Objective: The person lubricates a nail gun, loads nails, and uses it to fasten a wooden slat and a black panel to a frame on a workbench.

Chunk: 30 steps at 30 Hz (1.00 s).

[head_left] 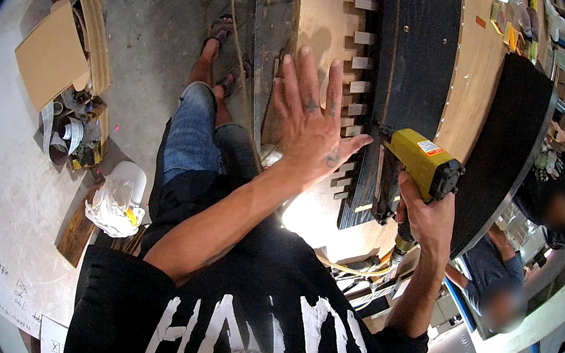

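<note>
In my right hand (432,218) is a yellow and black nail gun (419,159), fingers wrapped round its grip. Its nose rests at or just above the long black wood-grain panel (416,58); exact contact cannot be made out. My left hand (310,137) is open and palm down, fingers spread, left of the gun. The left thumb reaches toward the panel's edge. Along that edge a row of short pale wooden slats (362,63) sticks out, partly hidden under my hand. A pale wooden board (327,29) lies beneath the panel and slats.
To the right stands a curved black panel (504,148). Two other people (481,263) are beyond it. A hose (235,6) runs across the floor. At left are an open cardboard box (55,61), a bin of scraps (74,131) and a white bag (114,208).
</note>
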Motion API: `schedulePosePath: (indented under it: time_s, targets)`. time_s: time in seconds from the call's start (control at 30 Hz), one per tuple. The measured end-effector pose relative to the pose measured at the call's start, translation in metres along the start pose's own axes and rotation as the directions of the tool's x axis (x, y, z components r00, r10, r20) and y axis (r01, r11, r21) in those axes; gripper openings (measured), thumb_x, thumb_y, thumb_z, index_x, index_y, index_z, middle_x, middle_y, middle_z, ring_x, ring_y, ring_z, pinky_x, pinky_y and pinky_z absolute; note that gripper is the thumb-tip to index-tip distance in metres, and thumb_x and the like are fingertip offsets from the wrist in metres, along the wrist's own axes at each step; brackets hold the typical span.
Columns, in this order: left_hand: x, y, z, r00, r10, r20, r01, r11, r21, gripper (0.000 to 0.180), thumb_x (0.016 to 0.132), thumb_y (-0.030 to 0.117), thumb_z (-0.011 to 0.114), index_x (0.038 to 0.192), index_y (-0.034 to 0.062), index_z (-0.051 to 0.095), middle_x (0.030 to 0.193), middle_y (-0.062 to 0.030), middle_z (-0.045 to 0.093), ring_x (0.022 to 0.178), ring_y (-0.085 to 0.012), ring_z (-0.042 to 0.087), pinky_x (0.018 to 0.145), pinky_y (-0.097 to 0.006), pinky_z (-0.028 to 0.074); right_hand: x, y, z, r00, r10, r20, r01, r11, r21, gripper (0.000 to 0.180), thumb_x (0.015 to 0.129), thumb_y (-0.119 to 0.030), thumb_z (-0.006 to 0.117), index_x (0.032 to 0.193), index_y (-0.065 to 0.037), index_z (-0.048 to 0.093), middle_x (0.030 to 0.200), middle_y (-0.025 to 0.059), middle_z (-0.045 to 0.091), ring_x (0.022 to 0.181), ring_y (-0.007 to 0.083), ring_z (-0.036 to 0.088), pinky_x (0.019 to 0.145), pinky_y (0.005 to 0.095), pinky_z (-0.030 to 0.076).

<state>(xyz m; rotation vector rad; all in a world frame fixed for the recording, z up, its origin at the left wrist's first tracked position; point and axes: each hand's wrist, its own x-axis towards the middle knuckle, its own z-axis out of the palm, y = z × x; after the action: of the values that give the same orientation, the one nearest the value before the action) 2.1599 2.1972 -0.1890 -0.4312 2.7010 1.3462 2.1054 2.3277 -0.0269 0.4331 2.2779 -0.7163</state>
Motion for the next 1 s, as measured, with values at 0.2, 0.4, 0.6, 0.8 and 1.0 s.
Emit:
schedulePosePath:
  time_s: [0.2, 0.4, 0.6, 0.8, 1.0]
  targets:
    - [-0.022, -0.001, 0.008, 0.999, 0.047, 0.019, -0.049, 0.994, 0.101, 0.126, 0.068, 0.077, 0.062, 0.152, 0.0047, 0.001, 0.151, -0.0333, -0.015, 0.137, -0.0555, -0.017, 0.103, -0.074, 0.001, -0.001, 0.001, 0.003, 0.999, 0.031, -0.036, -0.031, 0.999, -0.025, 0.030, 0.087, -0.020, 0.066, 0.106, 0.002, 0.062, 0.063, 0.0014, 0.058, 0.046, 0.0093, 0.055, 0.044, 0.0251, 0.044]
    - [-0.024, -0.001, 0.013, 0.999, 0.033, 0.025, -0.034, 0.998, 0.053, 0.130, 0.064, 0.075, 0.068, 0.152, 0.0043, 0.001, 0.152, -0.0329, -0.013, 0.137, -0.0542, -0.018, 0.104, -0.072, 0.001, -0.018, 0.019, 0.005, 0.998, 0.059, 0.003, -0.059, 0.998, 0.023, 0.028, 0.086, -0.019, 0.065, 0.106, 0.001, 0.063, 0.062, 0.0014, 0.057, 0.047, 0.0089, 0.054, 0.044, 0.0255, 0.044]
    - [-0.024, -0.001, 0.009, 0.999, 0.029, 0.017, -0.030, 0.999, 0.041, 0.137, 0.058, 0.066, 0.078, 0.152, 0.0048, 0.000, 0.152, -0.0318, -0.013, 0.138, -0.0527, -0.017, 0.107, -0.070, 0.003, -0.018, 0.021, 0.003, 1.000, 0.020, -0.007, -0.020, 1.000, -0.003, 0.028, 0.086, -0.018, 0.064, 0.106, 0.002, 0.063, 0.062, 0.0008, 0.057, 0.047, 0.0082, 0.052, 0.043, 0.0259, 0.042]
    - [-0.024, -0.001, 0.009, 0.999, 0.028, 0.035, -0.029, 0.999, 0.026, 0.136, 0.060, 0.066, 0.078, 0.152, 0.0047, -0.001, 0.152, -0.0317, -0.014, 0.138, -0.0533, -0.018, 0.106, -0.072, 0.003, -0.019, 0.018, 0.005, 0.999, 0.039, -0.020, -0.039, 0.999, -0.024, 0.027, 0.086, -0.017, 0.064, 0.106, 0.002, 0.063, 0.061, 0.0007, 0.057, 0.047, 0.0083, 0.052, 0.044, 0.0259, 0.042]
    - [-0.024, 0.000, 0.007, 0.998, 0.041, 0.043, -0.041, 0.999, 0.011, 0.135, 0.061, 0.065, 0.077, 0.151, 0.0029, -0.001, 0.152, -0.0322, -0.014, 0.137, -0.0538, -0.018, 0.106, -0.072, 0.000, -0.020, 0.016, 0.007, 0.998, 0.035, -0.043, -0.036, 0.999, -0.024, 0.027, 0.086, -0.017, 0.064, 0.104, 0.002, 0.063, 0.061, 0.0013, 0.058, 0.047, 0.0087, 0.053, 0.044, 0.0256, 0.041]
